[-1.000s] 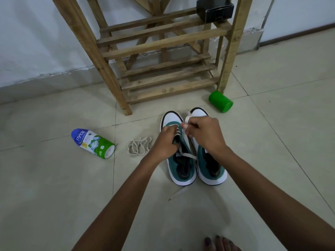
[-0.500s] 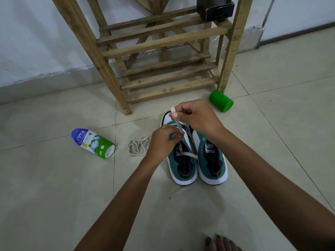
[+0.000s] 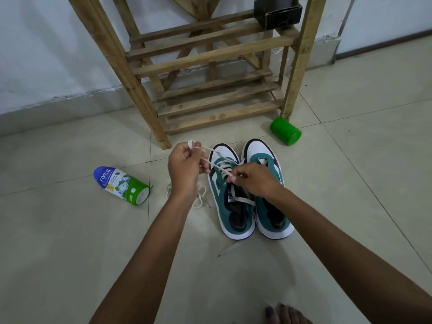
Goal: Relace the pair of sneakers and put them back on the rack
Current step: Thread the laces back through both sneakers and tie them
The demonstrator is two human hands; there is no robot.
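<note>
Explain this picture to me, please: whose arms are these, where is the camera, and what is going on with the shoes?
No machine here: a person wears a camera on the head, looking down at their own arms. The left hand pulls a white lace out sideways; the right hand pinches it at the left sneaker. The right sneaker stands beside it. On the tiled floor lie a second lace, a powder bottle and a green cup. Behind stands the wooden rack.
</note>
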